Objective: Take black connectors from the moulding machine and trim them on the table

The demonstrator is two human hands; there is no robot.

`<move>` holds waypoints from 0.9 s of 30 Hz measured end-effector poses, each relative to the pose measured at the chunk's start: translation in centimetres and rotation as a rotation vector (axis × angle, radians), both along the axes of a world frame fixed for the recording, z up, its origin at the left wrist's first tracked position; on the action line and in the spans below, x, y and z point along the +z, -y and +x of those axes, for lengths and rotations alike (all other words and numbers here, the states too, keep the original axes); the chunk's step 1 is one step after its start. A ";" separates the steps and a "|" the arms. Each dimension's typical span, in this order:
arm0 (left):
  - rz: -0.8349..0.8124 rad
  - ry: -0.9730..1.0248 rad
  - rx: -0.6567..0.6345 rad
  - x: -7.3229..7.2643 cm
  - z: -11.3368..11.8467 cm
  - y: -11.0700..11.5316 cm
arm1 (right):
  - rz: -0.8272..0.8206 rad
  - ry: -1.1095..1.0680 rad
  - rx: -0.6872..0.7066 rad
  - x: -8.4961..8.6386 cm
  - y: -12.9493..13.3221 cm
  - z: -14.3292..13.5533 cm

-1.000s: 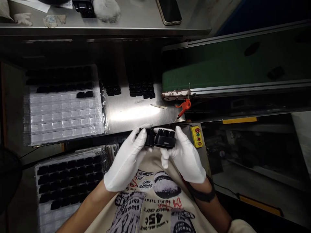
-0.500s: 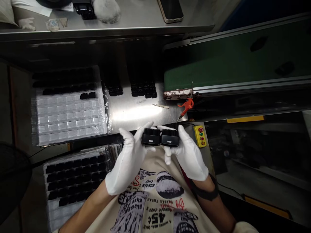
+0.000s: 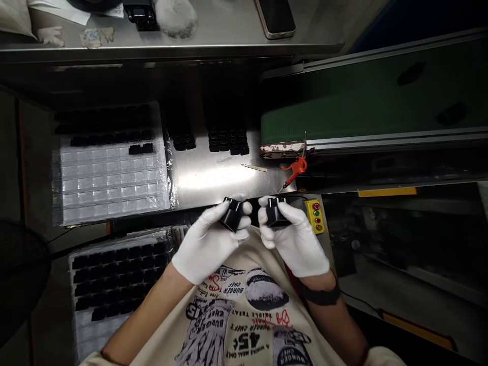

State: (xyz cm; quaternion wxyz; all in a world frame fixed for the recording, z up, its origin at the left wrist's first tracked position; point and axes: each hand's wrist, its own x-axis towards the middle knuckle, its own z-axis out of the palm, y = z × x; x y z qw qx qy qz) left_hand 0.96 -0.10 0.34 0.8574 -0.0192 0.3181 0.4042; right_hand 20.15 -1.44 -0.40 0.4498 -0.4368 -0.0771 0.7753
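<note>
White gloves cover both of my hands. My left hand [image 3: 213, 236] is closed around a glossy black plastic housing [image 3: 231, 216], which is tilted between the thumb and fingers. A similar black plastic housing [image 3: 277, 216] is gripped in my right hand [image 3: 292, 236], with ridged tops facing away from me. The two pieces are held apart in front of my chest, just off the metal table's front edge. More black parts [image 3: 229, 141] stand in stacked rows on the metal table [image 3: 206, 178] beyond my hands.
A clear tray [image 3: 110, 173] partly filled with black parts lies left, and another loaded tray [image 3: 110, 277] sits lower. Tweezers [image 3: 254, 167] and an orange air gun [image 3: 295, 169] are ahead. A green conveyor [image 3: 343, 101] runs right, above a yellow button box [image 3: 314, 216]. A phone [image 3: 276, 18] rests on the shelf.
The two housings were side by side, nearly touching, with flat faces toward me. Now they are separated and turned, and my fingers have closed further around them.
</note>
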 end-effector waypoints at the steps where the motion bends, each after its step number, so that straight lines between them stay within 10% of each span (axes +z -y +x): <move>1: -0.040 0.052 0.019 -0.1 -0.1 -0.1 | 0.000 -0.009 -0.015 0.0 -0.1 0.0; 27: -0.006 -0.180 -0.013 2.0 1.6 0.9 | 0.037 -0.002 -0.075 0.7 0.9 -0.9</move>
